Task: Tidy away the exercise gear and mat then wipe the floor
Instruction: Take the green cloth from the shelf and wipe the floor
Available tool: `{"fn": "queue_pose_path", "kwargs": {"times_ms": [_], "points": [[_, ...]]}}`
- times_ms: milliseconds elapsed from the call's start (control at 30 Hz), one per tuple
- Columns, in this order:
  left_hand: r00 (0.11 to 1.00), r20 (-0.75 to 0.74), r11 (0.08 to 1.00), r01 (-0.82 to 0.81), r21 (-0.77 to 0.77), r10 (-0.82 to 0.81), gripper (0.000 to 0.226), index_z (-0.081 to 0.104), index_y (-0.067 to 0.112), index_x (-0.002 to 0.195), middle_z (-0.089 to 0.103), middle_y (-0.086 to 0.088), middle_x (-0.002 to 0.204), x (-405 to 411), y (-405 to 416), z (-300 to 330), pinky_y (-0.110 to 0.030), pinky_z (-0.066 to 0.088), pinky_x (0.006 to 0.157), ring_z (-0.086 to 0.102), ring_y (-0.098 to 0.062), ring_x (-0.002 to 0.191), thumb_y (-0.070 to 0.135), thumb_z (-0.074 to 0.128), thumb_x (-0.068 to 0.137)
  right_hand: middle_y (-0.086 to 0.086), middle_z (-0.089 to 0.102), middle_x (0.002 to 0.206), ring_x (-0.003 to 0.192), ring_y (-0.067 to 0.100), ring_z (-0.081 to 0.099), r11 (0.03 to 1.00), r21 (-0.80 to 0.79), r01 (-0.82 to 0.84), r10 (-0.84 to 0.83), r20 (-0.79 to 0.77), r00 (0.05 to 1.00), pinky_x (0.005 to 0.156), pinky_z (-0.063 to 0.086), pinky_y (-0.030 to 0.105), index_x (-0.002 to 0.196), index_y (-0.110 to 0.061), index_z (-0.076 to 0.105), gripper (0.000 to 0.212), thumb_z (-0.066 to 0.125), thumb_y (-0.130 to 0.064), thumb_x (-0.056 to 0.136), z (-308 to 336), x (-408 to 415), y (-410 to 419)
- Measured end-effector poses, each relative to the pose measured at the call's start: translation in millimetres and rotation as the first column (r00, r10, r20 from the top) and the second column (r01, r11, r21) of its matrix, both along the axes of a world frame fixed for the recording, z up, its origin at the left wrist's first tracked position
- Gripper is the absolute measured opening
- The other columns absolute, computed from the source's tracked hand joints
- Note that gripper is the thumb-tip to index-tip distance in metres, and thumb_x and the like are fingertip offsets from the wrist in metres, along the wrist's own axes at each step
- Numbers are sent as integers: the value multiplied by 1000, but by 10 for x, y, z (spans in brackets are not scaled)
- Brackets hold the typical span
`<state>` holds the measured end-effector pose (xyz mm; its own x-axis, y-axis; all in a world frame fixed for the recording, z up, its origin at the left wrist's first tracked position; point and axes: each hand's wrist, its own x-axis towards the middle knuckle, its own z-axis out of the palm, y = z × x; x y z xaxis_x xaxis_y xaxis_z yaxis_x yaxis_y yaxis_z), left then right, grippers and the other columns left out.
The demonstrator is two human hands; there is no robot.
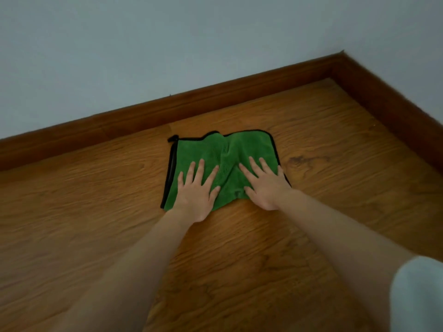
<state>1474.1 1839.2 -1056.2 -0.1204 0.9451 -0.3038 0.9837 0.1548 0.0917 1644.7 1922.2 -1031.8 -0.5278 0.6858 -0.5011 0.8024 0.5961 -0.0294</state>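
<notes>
A green cloth with a black hem lies spread on the wooden floor, slightly rumpled down its middle. My left hand presses flat on the cloth's near left part, fingers straight and spread. My right hand presses flat on the near right part, its fingers also straight, reaching toward the cloth's right hem. Both forearms stretch forward from the bottom of the view.
A dark brown skirting board runs along the pale wall just beyond the cloth and turns a corner at the upper right. A pale sleeve or garment edge shows at the bottom right.
</notes>
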Motion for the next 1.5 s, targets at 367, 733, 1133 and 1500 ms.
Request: {"fn": "queue_pose_path", "kwargs": {"times_ms": [367,733,1133,1500], "points": [[999,15,997,47,-69,-46,57,-30,32,136,-37,-4,143,785,-1053,53,-49,-12,112,-30,-28,138,49,9,98,0,-29,153,142,23,-24,999,-31,8,-8,-2,1000,115,-7,52,147,-26,-20,61,16,-44,101,27,736,-1086],[967,-1,958,253,-137,-255,64,-29,32,136,-40,-8,140,1518,-1742,75,-56,-13,108,-38,-31,126,56,16,96,5,42,146,140,28,22,949,125,291,-270,-159,950,95,28,51,151,-22,3,65,7,-53,95,-242,1711,-2322],[921,179,937,348,21,-346,97,3,25,150,26,-18,149,1933,-2137,-178,-59,24,93,18,-41,135,67,30,66,7,-4,159,145,27,-8,904,233,358,-329,-156,931,86,35,59,151,-29,6,71,4,-60,86,-295,2185,-2831],[914,59,916,399,41,-401,73,43,31,138,40,-13,145,1959,-1432,-150,-67,23,95,30,-38,133,70,34,77,19,38,146,134,40,28,919,174,355,-358,-14,934,95,19,63,141,-23,35,70,13,-64,89,-351,2233,-2179]]}}
